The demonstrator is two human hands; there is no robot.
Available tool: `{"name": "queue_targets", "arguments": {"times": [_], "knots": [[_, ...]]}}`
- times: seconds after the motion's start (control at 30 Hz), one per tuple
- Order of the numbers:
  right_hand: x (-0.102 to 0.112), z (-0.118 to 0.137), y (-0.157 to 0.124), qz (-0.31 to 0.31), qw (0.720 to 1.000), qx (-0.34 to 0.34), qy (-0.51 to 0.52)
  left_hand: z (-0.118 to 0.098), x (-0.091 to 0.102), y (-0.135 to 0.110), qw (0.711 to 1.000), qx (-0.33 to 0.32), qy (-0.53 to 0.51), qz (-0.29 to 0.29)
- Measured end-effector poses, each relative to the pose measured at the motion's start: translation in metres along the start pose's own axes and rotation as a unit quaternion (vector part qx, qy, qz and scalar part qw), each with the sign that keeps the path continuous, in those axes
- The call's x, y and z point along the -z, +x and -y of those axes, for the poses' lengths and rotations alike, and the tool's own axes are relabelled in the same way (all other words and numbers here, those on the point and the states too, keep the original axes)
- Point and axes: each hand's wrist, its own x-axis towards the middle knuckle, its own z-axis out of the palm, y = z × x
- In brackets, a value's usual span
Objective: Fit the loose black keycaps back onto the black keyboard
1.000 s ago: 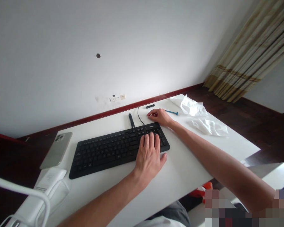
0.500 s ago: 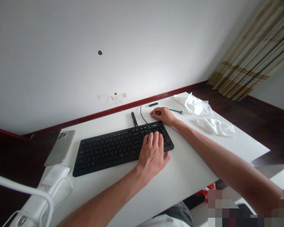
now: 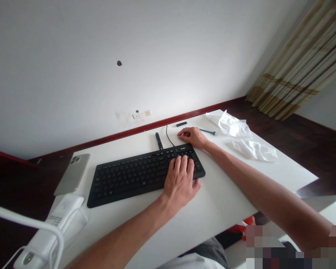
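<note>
A black keyboard (image 3: 134, 177) lies at a slant on the white desk (image 3: 212, 201). My left hand (image 3: 180, 181) rests palm down over its right end, fingers stretched across the number keys and thumb beyond the front edge. Just behind the keyboard's far right corner is my right hand (image 3: 194, 137), its side on the desk. Its thumb and forefinger are curled close together; whatever is between them, if anything, is too small to make out. A thin blue tool (image 3: 208, 131) shows behind the right hand, its near end hidden.
Behind the keyboard lie a slim black piece (image 3: 158, 141), a black cable (image 3: 168, 136) and a short black strip (image 3: 182, 124). Crumpled white plastic bags (image 3: 235, 127) lie at right. A phone (image 3: 72, 173) and a white power strip (image 3: 53, 228) with cords sit at left.
The view shifts very slightly. Both hands and the keyboard stay essentially in place.
</note>
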Motion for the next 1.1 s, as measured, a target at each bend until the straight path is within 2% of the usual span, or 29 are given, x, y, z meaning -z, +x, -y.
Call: {"name": "queue_targets", "arguments": {"times": [0.6, 0.93, 1.1], "knots": [[0.001, 0.002, 0.0, 0.003, 1.0, 0.002, 0.0, -0.011, 0.002, -0.011, 1.0, 0.004, 0.02, -0.007], [0.001, 0.002, -0.001, 0.004, 1.0, 0.002, 0.004, -0.01, 0.003, -0.007, 1.0, 0.002, 0.0, -0.004], [0.002, 0.003, -0.001, 0.007, 1.0, 0.005, -0.002, -0.001, 0.007, -0.007, 1.0, -0.001, -0.002, -0.009]]}}
